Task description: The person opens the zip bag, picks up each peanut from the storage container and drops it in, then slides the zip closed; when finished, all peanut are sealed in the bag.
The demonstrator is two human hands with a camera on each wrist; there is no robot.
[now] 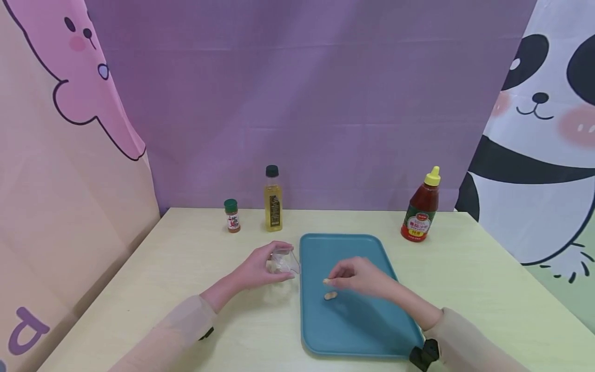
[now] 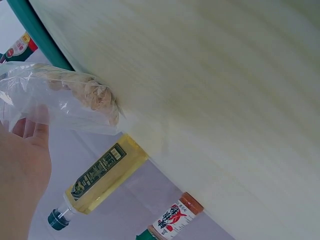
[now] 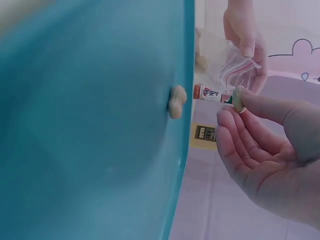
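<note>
A clear zip bag (image 1: pixel 284 262) with peanuts inside is gripped by my left hand (image 1: pixel 259 267), just left of the blue tray (image 1: pixel 358 338). In the left wrist view, the unshelled peanuts (image 2: pixel 95 95) lie bunched at the bag's far end. My right hand (image 1: pixel 361 277) pinches one peanut (image 3: pixel 238 100) between thumb and forefinger above the tray. Below that hand, a second peanut (image 1: pixel 330 295) lies on the tray's surface. The right wrist view shows the bag's zip strip (image 3: pixel 240 70) near the left thumb.
Behind the left hand stand a small green-capped spice jar (image 1: pixel 232 216) and an oil bottle (image 1: pixel 273 201). A red sauce bottle with a yellow nozzle (image 1: pixel 420 206) stands back right, beyond the tray. A purple cloth (image 1: pixel 297 103) hangs behind the table.
</note>
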